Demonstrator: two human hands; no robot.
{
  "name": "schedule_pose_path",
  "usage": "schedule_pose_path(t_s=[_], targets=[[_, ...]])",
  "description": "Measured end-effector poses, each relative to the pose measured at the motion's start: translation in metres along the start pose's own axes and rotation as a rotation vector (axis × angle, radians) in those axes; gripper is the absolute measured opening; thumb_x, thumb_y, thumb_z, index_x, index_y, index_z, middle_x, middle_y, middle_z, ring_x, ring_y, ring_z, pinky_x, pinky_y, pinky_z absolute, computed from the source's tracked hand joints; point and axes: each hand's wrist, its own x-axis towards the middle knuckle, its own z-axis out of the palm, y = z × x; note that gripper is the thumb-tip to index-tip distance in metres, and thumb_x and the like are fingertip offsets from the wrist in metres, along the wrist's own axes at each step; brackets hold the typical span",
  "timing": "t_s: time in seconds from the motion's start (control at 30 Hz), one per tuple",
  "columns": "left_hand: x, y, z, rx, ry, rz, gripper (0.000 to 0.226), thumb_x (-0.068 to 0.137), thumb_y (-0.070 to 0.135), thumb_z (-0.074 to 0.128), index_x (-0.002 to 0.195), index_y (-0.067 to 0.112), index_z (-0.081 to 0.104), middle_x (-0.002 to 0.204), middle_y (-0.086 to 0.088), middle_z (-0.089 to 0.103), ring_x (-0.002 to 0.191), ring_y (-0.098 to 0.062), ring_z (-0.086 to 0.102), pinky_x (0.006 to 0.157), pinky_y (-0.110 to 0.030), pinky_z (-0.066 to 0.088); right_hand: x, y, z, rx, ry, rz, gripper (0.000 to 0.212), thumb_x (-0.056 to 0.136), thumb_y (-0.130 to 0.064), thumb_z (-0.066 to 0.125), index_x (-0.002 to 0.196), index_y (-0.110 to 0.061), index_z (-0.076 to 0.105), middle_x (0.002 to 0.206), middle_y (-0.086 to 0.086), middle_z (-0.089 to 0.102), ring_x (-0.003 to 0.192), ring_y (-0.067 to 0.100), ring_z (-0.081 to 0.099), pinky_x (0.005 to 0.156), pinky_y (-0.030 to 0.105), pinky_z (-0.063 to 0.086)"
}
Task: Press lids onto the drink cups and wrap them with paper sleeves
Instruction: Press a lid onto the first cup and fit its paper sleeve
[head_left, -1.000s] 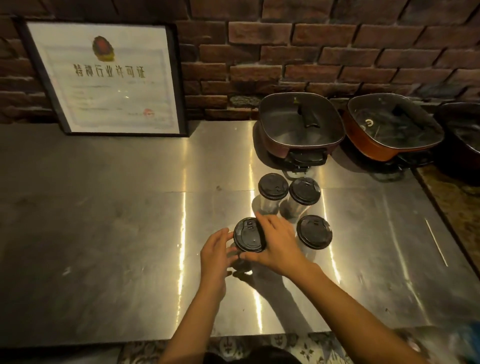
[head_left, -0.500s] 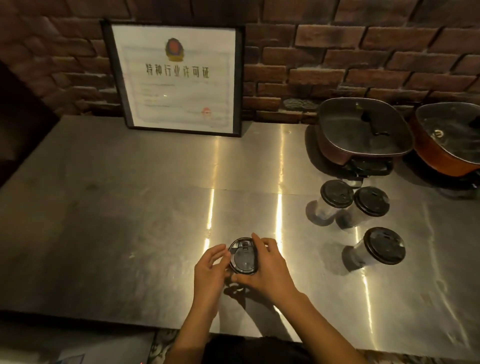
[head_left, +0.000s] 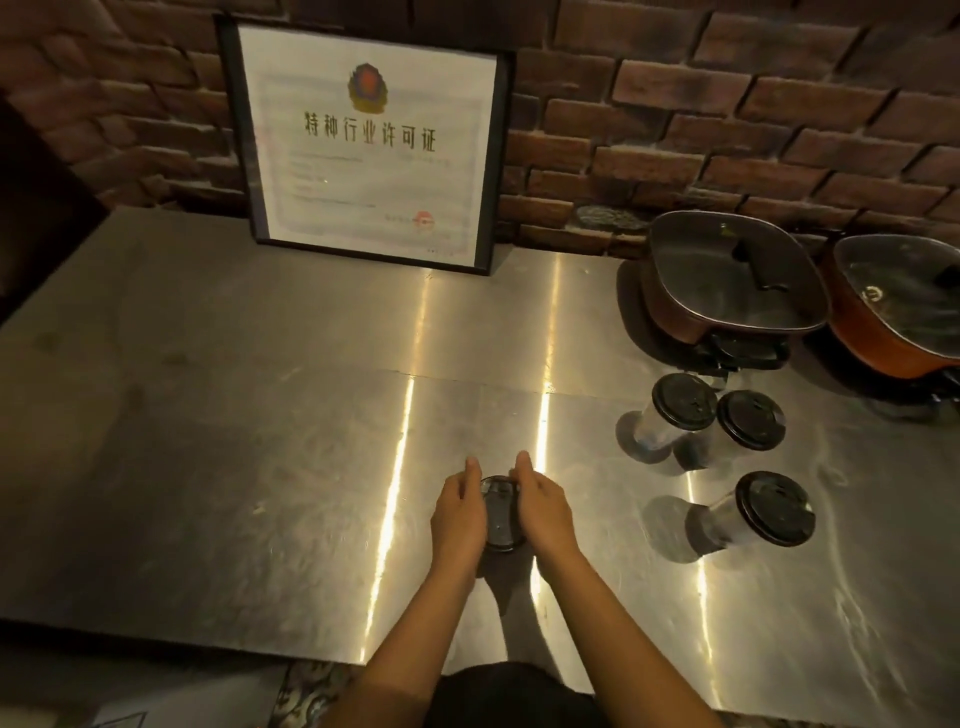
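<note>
Well in front of the framed certificate, my left hand and right hand curl round the lidded drink cup on the steel counter, gripping at the rim, where thin, light, crushable plastic is likely stiffest.

Left hand, right hand around lidded cup (metal counter)
</note>
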Motion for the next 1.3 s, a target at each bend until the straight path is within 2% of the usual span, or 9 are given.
schedule_pose_path(t_s=[0.13, 0.3, 0.7, 0.8, 0.93, 1.03, 1.13, 1.2, 1.3], targets=[[0.01, -0.004, 0.017, 0.044, 0.093, 0.042, 0.056, 0.103, 0.06, 0.034, 0.102, 0.015, 0.068, 0.099, -0.002, 0.073, 0.091, -0.019, 0.069, 0.094, -0.043, 0.058, 0.003, -0.001, 0.012, 0.06, 0.066, 0.025, 0.061, 0.104, -0.053, 0.034, 0.073, -0.015, 0.069, 0.074, 0.003, 0.073, 0.074, 0.019, 0.07, 0.073, 0.034, 0.055], [0.011, -0.01, 0.021, 0.209, 0.21, 0.115, 0.059, 0.105, 0.052, 0.035, 0.089, 0.013, 0.076, 0.085, -0.005, 0.076, 0.079, -0.019, 0.07, 0.088, -0.043, 0.059, 0.005, 0.004, 0.011, 0.056, 0.133, -0.003, 0.046, 0.103, -0.029, 0.041, 0.061, -0.017, 0.056, 0.068, 0.004, 0.067, 0.065, 0.017, 0.06, 0.062, 0.03, 0.043], [0.014, -0.008, 0.023, 0.317, 0.242, 0.099, 0.06, 0.106, 0.051, 0.031, 0.093, 0.014, 0.077, 0.092, -0.006, 0.077, 0.087, -0.023, 0.069, 0.09, -0.043, 0.056, 0.011, 0.012, 0.014, 0.062, 0.156, -0.035, 0.042, 0.102, -0.02, 0.041, 0.065, -0.013, 0.06, 0.07, 0.003, 0.067, 0.066, 0.017, 0.061, 0.059, 0.027, 0.041], [0.013, -0.006, 0.021, 0.375, 0.213, 0.117, 0.059, 0.105, 0.052, 0.028, 0.095, 0.017, 0.075, 0.096, -0.004, 0.076, 0.09, -0.023, 0.068, 0.092, -0.044, 0.055, 0.011, 0.011, 0.014, 0.086, 0.129, 0.0, 0.043, 0.103, -0.027, 0.039, 0.071, -0.013, 0.064, 0.076, 0.005, 0.07, 0.075, 0.022, 0.065, 0.069, 0.033, 0.049], [0.017, 0.0, 0.011, 0.652, 0.116, 0.292, 0.057, 0.103, 0.058, 0.029, 0.1, 0.019, 0.072, 0.105, -0.004, 0.074, 0.09, -0.022, 0.067, 0.086, -0.038, 0.053, 0.007, 0.017, 0.015, 0.26, 0.036, 0.151, 0.05, 0.104, -0.047, 0.033, 0.093, -0.017, 0.071, 0.094, 0.008, 0.074, 0.09, 0.025, 0.069, 0.093, 0.045, 0.056], [0.024, 0.008, -0.001, 0.929, -0.012, 0.466, 0.061, 0.098, 0.068, 0.035, 0.125, 0.024, 0.067, 0.133, 0.0, 0.065, 0.11, -0.021, 0.066, 0.087, -0.033, 0.048, -0.001, 0.035, 0.017, 0.304, 0.015, 0.208, 0.05, 0.106, -0.05, 0.03, 0.114, -0.018, 0.067, 0.11, 0.007, 0.071, 0.102, 0.024, 0.067, 0.1, 0.044, 0.053], [0.026, 0.016, -0.01, 1.089, -0.094, 0.551, 0.071, 0.09, 0.079, 0.038, 0.131, 0.027, 0.063, 0.14, 0.005, 0.06, 0.117, -0.02, 0.065, 0.092, -0.035, 0.049, -0.008, 0.046, 0.016, 0.27, 0.008, 0.194, 0.049, 0.105, -0.052, 0.029, 0.118, -0.022, 0.065, 0.117, 0.005, 0.07, 0.105, 0.022, 0.065, 0.101, 0.043, 0.052], [0.024, 0.017, -0.013, 1.047, -0.06, 0.546, 0.074, 0.087, 0.082, 0.04, 0.133, 0.028, 0.062, 0.141, 0.005, 0.061, 0.119, -0.02, 0.064, 0.095, -0.037, 0.05, -0.011, 0.041, 0.009, 0.217, 0.025, 0.138, 0.049, 0.105, -0.051, 0.028, 0.117, -0.019, 0.063, 0.115, 0.002, 0.068, 0.104, 0.02, 0.063, 0.096, 0.037, 0.051], [0.015, 0.01, -0.015, 0.694, 0.065, 0.416, 0.069, 0.092, 0.076, 0.04, 0.132, 0.025, 0.063, 0.136, 0.002, 0.066, 0.12, -0.02, 0.064, 0.1, -0.039, 0.051, -0.012, 0.023, -0.004, 0.142, 0.065, 0.005, 0.041, 0.107, -0.047, 0.03, 0.117, -0.02, 0.06, 0.107, -0.002, 0.06, 0.097, 0.016, 0.056, 0.082, 0.028, 0.041]])
